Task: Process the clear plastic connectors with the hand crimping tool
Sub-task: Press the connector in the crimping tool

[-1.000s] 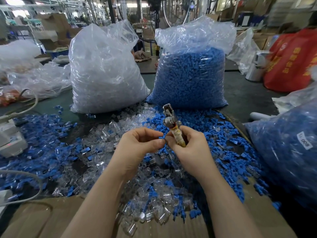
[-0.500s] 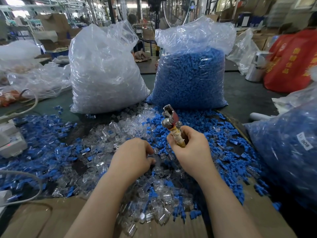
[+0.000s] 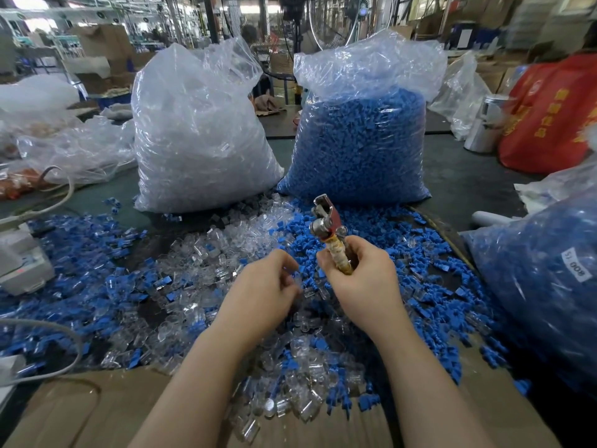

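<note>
Clear plastic connectors [image 3: 206, 253] lie loose in a heap across the table [image 3: 458, 185], mixed with blue plastic pieces [image 3: 403, 250], right under and around the person's hands. The heap spills forward onto a sheet of cardboard [image 3: 80, 412] at the near edge.

The right hand [image 3: 365, 279] is wrapped around the yellowish handle of the hand crimping tool [image 3: 326, 224], holding it upright and tipped a little to the left, metal head with a red part on top, above the pile. The left hand [image 3: 265, 292] sits just beside it, lower, knuckles up and fingers curled in toward the pile (cannot tell whether it has a connector between the fingertips, the palm side is hidden and a bit blurred).

Behind the heap stand two big plastic sacks side by side: the bag of clear connectors [image 3: 197, 130] on the left, the bag of blue pieces [image 3: 358, 137] on the right. Another sack of blue parts [image 3: 542, 273] with a white label sits at the right edge. A red bag [image 3: 549, 114] with yellow lettering and a metal flask [image 3: 484, 124] are far right. At the left edge, a white device [image 3: 19, 263] with grey cables [image 3: 58, 195] and crumpled empty plastic bags [image 3: 77, 150].
</note>
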### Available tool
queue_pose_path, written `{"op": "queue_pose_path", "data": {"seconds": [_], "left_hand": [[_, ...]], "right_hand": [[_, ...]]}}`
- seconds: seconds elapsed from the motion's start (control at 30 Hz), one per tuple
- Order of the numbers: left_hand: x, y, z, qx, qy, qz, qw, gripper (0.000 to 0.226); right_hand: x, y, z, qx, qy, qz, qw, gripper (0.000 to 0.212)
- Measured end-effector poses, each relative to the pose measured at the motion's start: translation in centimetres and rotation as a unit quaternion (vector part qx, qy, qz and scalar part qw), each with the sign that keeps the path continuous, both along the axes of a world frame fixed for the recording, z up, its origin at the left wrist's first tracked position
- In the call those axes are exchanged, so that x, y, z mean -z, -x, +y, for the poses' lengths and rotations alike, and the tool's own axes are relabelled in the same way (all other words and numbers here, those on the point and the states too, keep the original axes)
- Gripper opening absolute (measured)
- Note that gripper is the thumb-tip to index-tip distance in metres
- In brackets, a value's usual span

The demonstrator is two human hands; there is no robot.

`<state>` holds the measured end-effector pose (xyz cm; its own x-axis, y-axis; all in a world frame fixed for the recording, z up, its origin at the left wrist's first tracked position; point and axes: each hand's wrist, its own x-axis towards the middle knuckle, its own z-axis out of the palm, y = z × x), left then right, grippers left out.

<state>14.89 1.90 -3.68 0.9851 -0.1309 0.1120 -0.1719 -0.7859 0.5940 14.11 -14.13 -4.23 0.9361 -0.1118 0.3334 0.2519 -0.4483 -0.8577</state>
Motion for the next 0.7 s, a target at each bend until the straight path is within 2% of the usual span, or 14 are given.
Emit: {"op": "queue_pose_path", "data": {"seconds": [0.1, 0.23, 0.5, 0.7], "left_hand": [[-0.3, -0.1, 0.2, -0.047, 0.220, 0.038, 0.974, 0.023], [-0.9, 0.1, 0.7, -0.032, 0.363, 0.063, 0.929, 0.017], [-1.6, 0.5, 0.6, -0.014, 0.410, 0.038, 0.911, 0.020], [-1.7, 0.6, 0.6, -0.012, 0.378, 0.038, 0.925, 0.019]], "right_hand": [[0.0, 0.0, 0.0, 0.000, -0.021, 0.000, 1.000, 0.033], [-0.2, -0.1, -0.1, -0.017, -0.035, 0.012, 0.999, 0.021], [-0.4, 0.2, 0.0, -0.060, -0.050, 0.019, 0.997, 0.020], [-0.4, 0.2, -0.1, -0.059, -0.024, 0.021, 0.998, 0.021]]}}
